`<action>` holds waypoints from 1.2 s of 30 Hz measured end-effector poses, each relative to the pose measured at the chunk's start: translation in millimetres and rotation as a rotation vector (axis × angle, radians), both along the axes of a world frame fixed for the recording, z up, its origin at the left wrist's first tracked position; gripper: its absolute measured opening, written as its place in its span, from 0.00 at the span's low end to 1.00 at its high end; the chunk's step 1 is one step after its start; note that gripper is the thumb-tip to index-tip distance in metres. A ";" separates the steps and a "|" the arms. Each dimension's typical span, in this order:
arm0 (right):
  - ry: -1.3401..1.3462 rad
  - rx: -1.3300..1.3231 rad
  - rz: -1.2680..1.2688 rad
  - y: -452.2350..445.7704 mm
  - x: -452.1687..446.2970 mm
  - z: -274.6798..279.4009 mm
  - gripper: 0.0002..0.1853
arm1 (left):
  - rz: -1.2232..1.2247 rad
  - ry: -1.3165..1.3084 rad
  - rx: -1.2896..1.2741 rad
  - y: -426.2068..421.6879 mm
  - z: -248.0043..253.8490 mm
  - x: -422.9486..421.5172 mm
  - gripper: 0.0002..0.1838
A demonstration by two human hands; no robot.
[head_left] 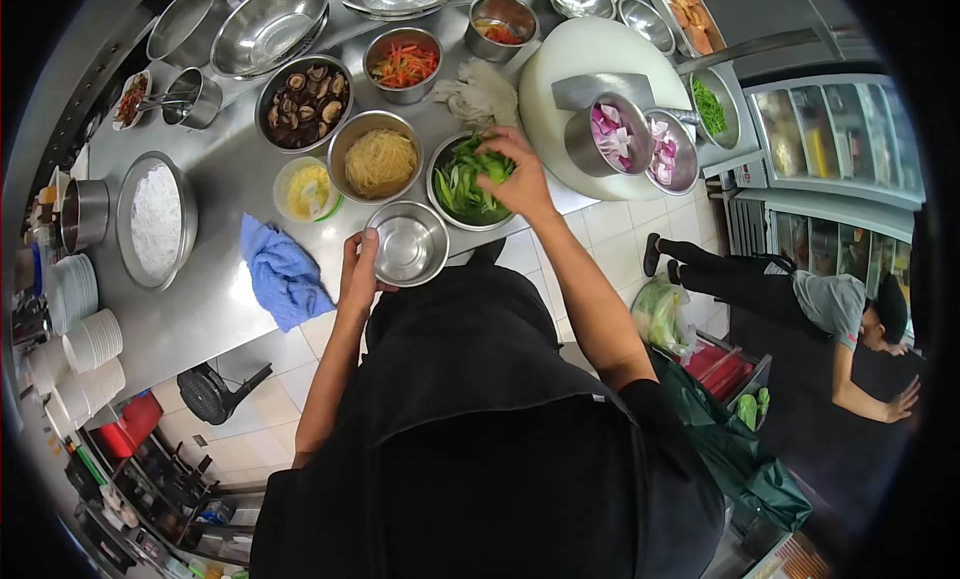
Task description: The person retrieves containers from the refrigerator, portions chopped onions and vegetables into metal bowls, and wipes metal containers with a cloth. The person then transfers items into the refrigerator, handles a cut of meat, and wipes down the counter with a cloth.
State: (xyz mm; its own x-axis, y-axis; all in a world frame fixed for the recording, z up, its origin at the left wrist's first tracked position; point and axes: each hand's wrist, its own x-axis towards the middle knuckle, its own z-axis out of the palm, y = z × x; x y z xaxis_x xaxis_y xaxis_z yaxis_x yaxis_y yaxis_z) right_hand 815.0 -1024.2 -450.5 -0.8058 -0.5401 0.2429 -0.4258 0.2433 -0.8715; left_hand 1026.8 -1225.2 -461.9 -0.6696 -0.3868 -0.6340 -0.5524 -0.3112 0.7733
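Round shallow bowl of shiny bare steel [410,243] is held close to the torso, by the near edge of the steel counter [215,299]; whether its base is supported there cannot be told. It is clasped by the left hand [360,269], the thumb laid over the rim and the fingers tucked below. It can be judged light and stiff, smooth enough to slip if wet, and best gripped just so, at rim and underside together. To its left, a crumpled blue cloth [285,272] is draped over the counter edge.

A little farther off, cut leafy greens [465,179] are heaped in a second steel bowl [431,184]. The right hand [520,174] is brought in over its right side, thumb and forefinger seen apart with greens between; whether any are pinched cannot be told. The greens are likely light, limp and easily bruised, better taken loosely from the top of the heap than squeezed.

Beyond the held bowl, thin tan noodles [381,162] are piled in a deeper steel bowl, probably tangled and apt to be lifted in a clump. Farther still, sliced dark-brown mushrooms [312,94] and red-orange vegetable strips [405,66] are kept in separate metal bowls.
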 end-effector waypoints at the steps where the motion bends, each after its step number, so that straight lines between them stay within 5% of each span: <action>1: -0.049 -0.012 -0.018 1.1 -2.7 3.6 0.18 | 0.032 0.010 0.005 1.2 -1.2 -1.0 0.42; 3: -0.068 -0.063 -0.018 3.9 -8.6 3.7 0.18 | 0.043 0.017 0.024 1.6 -7.9 -1.2 0.40; 6: -0.632 -0.277 -0.105 6.0 -14.4 6.8 0.17 | 0.080 0.018 -0.018 4.4 -24.0 3.8 0.38; 9: -0.852 -0.336 0.012 0.4 -14.8 32.0 0.17 | 0.020 -0.056 -0.376 9.1 -43.9 2.8 0.34; 11: -0.873 -0.335 0.099 -12.9 -11.5 41.1 0.18 | 0.089 -0.038 -0.371 23.4 -27.5 0.0 0.31; 14: -0.702 -0.082 0.489 -37.2 4.1 56.2 0.22 | 0.337 0.344 -0.647 39.6 -24.7 0.7 0.30; 16: -0.277 0.303 0.797 -63.5 13.5 53.4 0.23 | 0.373 0.486 -0.712 44.6 -13.8 -1.6 0.31; 18: -0.026 0.492 0.905 -90.4 41.2 24.1 0.28 | 0.392 0.643 -0.766 51.2 -9.7 -3.5 0.32; 21: 0.366 0.827 0.940 -112.2 74.7 20.3 0.16 | 0.372 0.679 -0.787 56.2 -18.5 -7.8 0.34; 24: 0.416 0.794 0.950 -109.2 75.4 14.9 0.12 | 0.497 0.649 -0.700 67.9 -26.9 -13.1 0.35; 28: 0.308 0.682 0.982 -94.2 60.6 43.1 0.18 | 0.639 0.694 -0.553 73.7 -30.6 -19.1 0.36; 30: 0.244 0.329 0.940 -84.4 52.7 54.6 0.18 | 0.700 0.685 -0.445 69.2 -30.6 -19.3 0.39; 36: 0.161 0.677 0.816 -80.6 74.1 24.6 0.14 | 0.672 0.648 -0.345 59.7 -25.4 -22.7 0.39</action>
